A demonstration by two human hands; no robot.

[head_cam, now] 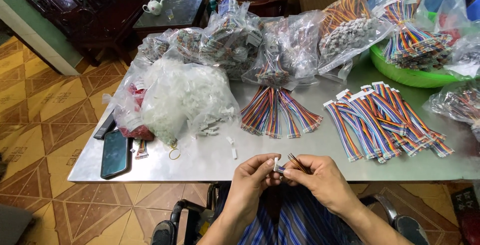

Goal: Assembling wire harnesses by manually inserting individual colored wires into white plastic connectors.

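My left hand (255, 177) pinches a small white plastic connector (275, 164) just in front of the metal table's near edge. My right hand (320, 175) grips a short multicoloured ribbon cable (296, 163) at its end, held against that connector. Both hands meet above my lap. On the metal table (210, 161) lie a fan of loose ribbon cables (277, 110) and a row of cables with white connectors fitted (382, 120). A clear bag of white connectors (185, 95) sits to the left, with a few loose ones (232, 147) spilled beside it.
Several clear bags of cables and parts (280, 45) pile up at the back. A green basin (407, 72) holds cable bundles at right. A dark phone (115, 152) lies at the table's left corner beside a bag of red parts (132, 120) and a rubber band (174, 153).
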